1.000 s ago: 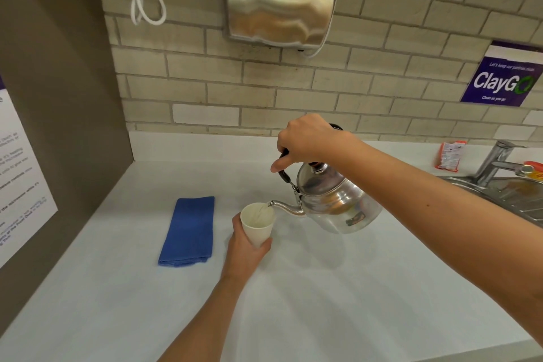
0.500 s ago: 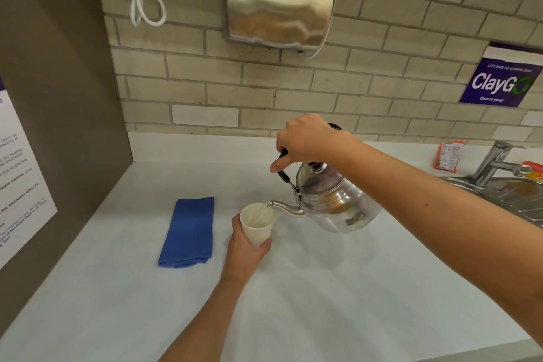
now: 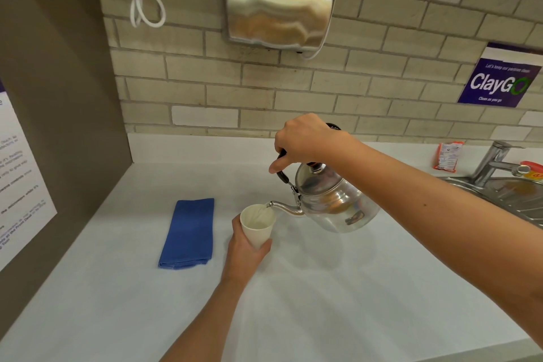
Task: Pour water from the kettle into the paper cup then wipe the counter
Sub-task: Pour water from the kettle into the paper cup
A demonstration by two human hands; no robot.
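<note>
1. Centrally, the right hand [image 3: 305, 138] has its fingers [image 3: 277, 166] clenched around the black handle of a steel kettle [image 3: 332, 203], which is held clear of the table [image 3: 352, 288] and tilted toward the left.
2. Kettle spout: its tip lies over the rim of a white paper cup [image 3: 258, 225], and a thin stream of water runs into the cup.
3. Left hand [image 3: 245, 247]: fingers wrapped around the lower part of the paper cup, holding it tilted slightly toward the spout; whether the cup's base touches the table cannot be told.
4. Folded blue cloth [image 3: 188, 233]: flat on the table, left of the cup and apart from it.
5. Background: steel hand dryer [image 3: 279, 6] on the brick wall; sink [image 3: 505, 194] with tap [image 3: 496, 164] at far right.
</note>
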